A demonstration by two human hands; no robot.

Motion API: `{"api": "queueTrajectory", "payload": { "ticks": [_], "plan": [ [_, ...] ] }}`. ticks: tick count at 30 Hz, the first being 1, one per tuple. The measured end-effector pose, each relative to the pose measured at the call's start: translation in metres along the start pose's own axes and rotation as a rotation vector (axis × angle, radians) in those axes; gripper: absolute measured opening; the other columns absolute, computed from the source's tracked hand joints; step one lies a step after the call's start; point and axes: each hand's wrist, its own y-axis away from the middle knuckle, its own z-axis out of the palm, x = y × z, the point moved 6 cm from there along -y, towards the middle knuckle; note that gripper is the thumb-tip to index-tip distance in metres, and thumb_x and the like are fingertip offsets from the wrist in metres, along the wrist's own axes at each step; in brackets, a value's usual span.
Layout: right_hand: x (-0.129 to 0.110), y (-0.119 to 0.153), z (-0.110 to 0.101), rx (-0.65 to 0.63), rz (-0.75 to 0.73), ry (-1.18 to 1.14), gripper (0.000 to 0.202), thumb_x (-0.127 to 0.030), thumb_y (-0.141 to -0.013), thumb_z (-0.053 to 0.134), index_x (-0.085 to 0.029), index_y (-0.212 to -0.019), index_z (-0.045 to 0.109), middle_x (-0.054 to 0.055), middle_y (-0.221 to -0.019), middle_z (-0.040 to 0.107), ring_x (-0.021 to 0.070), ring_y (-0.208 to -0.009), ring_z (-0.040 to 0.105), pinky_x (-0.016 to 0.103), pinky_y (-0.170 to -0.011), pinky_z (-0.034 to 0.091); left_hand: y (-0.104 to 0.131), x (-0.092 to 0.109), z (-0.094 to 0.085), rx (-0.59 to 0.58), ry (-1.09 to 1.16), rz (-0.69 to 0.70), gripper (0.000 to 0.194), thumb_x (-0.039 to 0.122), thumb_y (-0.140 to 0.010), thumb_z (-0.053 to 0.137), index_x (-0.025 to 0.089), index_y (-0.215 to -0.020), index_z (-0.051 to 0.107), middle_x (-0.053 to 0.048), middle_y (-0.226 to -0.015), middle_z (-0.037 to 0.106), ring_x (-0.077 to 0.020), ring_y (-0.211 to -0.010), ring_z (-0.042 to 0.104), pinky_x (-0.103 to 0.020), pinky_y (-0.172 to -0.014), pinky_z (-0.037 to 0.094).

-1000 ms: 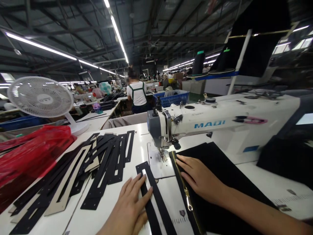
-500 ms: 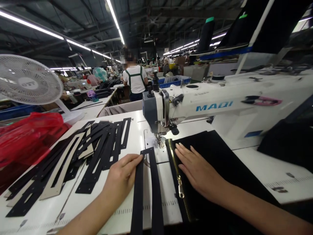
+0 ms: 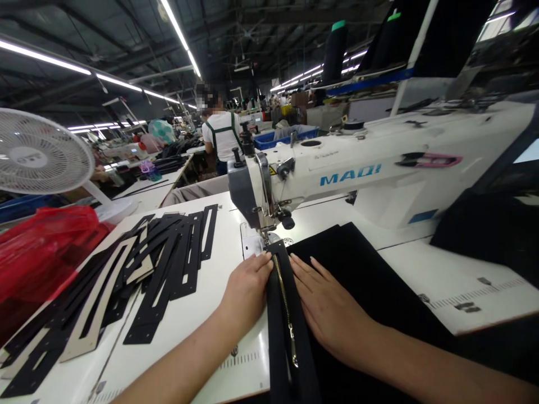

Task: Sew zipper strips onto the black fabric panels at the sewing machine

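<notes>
My left hand (image 3: pixel 247 289) pinches the left edge of a black slotted strip (image 3: pixel 275 331). The strip lies over a gold metal zipper (image 3: pixel 283 292), whose teeth and pull show through the long slot. Flat beside it, my right hand (image 3: pixel 330 303) presses on the black fabric panel (image 3: pixel 357 264), fingertips at the strip's right edge. The strip's far end sits close to the needle and presser foot (image 3: pixel 266 238) of a white sewing machine (image 3: pixel 357 168). Whether the foot touches it, I cannot tell.
Black and beige slotted strips (image 3: pixel 162 280) lie piled at the left of the white table (image 3: pixel 210 331). Beyond them are a red plastic bag (image 3: pixel 50 247) and a white fan (image 3: pixel 37 151). A person in a white shirt (image 3: pixel 222 134) stands further back.
My left hand has moved the slotted strip right, from beside the zipper to on top of it. The right hand remains flat on the fabric. The view has shifted slightly.
</notes>
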Motion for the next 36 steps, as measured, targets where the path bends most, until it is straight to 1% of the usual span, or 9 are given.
{"api": "queueTrajectory", "payload": {
  "ticks": [6,12,17,20,23,25,29,31,36],
  "plan": [
    [0.002,0.0,0.0,0.046,0.016,-0.017,0.047,-0.012,-0.085,0.034,-0.012,-0.131,0.044,0.012,-0.137,0.042,0.0242,-0.129,0.033,0.048,-0.103,0.033,0.0,0.002,0.0,-0.006,-0.012,0.016,0.034,-0.001,-0.075,0.046,0.01,-0.105,0.06,-0.013,-0.11,0.064,-0.0236,-0.099,0.062,-0.04,-0.087,0.054],
    [0.006,-0.001,-0.003,0.084,0.023,-0.039,0.046,-0.013,-0.085,0.034,-0.013,-0.131,0.043,0.012,-0.135,0.044,0.0242,-0.125,0.037,0.047,-0.101,0.032,0.0,0.001,0.002,0.01,-0.018,0.059,0.032,0.002,-0.082,0.04,0.009,-0.107,0.058,-0.014,-0.111,0.063,-0.0241,-0.1,0.06,-0.042,-0.087,0.053],
    [0.011,-0.014,-0.003,0.045,0.104,-0.106,0.047,-0.016,-0.087,0.036,-0.011,-0.134,0.038,0.015,-0.125,0.05,0.028,-0.112,0.045,0.05,-0.093,0.035,0.001,-0.002,0.006,-0.06,-0.058,0.063,0.035,0.005,-0.084,0.036,0.009,-0.112,0.056,-0.015,-0.115,0.061,-0.0261,-0.105,0.058,-0.047,-0.088,0.051],
    [0.011,-0.021,-0.003,0.023,0.12,-0.143,0.049,-0.02,-0.087,0.039,-0.016,-0.136,0.035,0.014,-0.119,0.052,0.029,-0.105,0.047,0.052,-0.09,0.035,0.002,-0.004,0.006,-0.05,-0.09,0.088,0.037,0.007,-0.084,0.034,0.009,-0.113,0.056,-0.017,-0.112,0.062,-0.0278,-0.103,0.059,-0.048,-0.085,0.053],
    [0.013,-0.024,-0.004,0.042,0.141,-0.179,0.047,-0.023,-0.088,0.039,-0.022,-0.135,0.035,0.011,-0.116,0.053,0.0274,-0.103,0.047,0.05,-0.09,0.034,0.002,-0.007,0.005,-0.005,-0.107,0.124,0.035,0.01,-0.085,0.033,0.007,-0.11,0.057,-0.019,-0.106,0.063,-0.029,-0.1,0.06,-0.046,-0.081,0.055],
    [0.015,-0.023,-0.005,0.063,0.159,-0.194,0.045,-0.026,-0.089,0.039,-0.023,-0.134,0.036,0.01,-0.116,0.052,0.0263,-0.103,0.047,0.049,-0.09,0.034,0.002,-0.008,0.006,-0.003,-0.103,0.138,0.034,0.013,-0.086,0.034,0.007,-0.112,0.056,-0.019,-0.107,0.063,-0.0289,-0.098,0.061,-0.045,-0.078,0.056],
    [0.017,-0.022,-0.006,0.08,0.158,-0.198,0.045,-0.027,-0.088,0.04,-0.022,-0.133,0.036,0.01,-0.116,0.052,0.0265,-0.102,0.046,0.05,-0.089,0.033,0.0,-0.011,0.007,-0.037,-0.075,0.126,0.038,0.013,-0.085,0.036,0.011,-0.12,0.05,-0.017,-0.112,0.06,-0.0269,-0.098,0.061,-0.04,-0.077,0.057],
    [0.017,-0.022,-0.006,0.081,0.152,-0.208,0.045,-0.028,-0.088,0.04,-0.021,-0.133,0.036,0.011,-0.115,0.052,0.0265,-0.102,0.046,0.05,-0.089,0.034,0.0,-0.012,0.007,-0.059,-0.066,0.117,0.04,0.012,-0.084,0.036,0.014,-0.122,0.048,-0.015,-0.112,0.061,-0.0259,-0.098,0.062,-0.038,-0.078,0.057],
    [0.019,-0.022,-0.01,0.094,0.152,-0.234,0.046,-0.027,-0.088,0.039,-0.017,-0.133,0.037,0.012,-0.117,0.052,0.0274,-0.104,0.046,0.051,-0.091,0.034,-0.001,-0.012,0.008,-0.081,-0.109,0.143,0.039,0.011,-0.082,0.036,0.014,-0.118,0.05,-0.016,-0.106,0.062,-0.027,-0.098,0.061,-0.041,-0.079,0.056]
  ]
}}
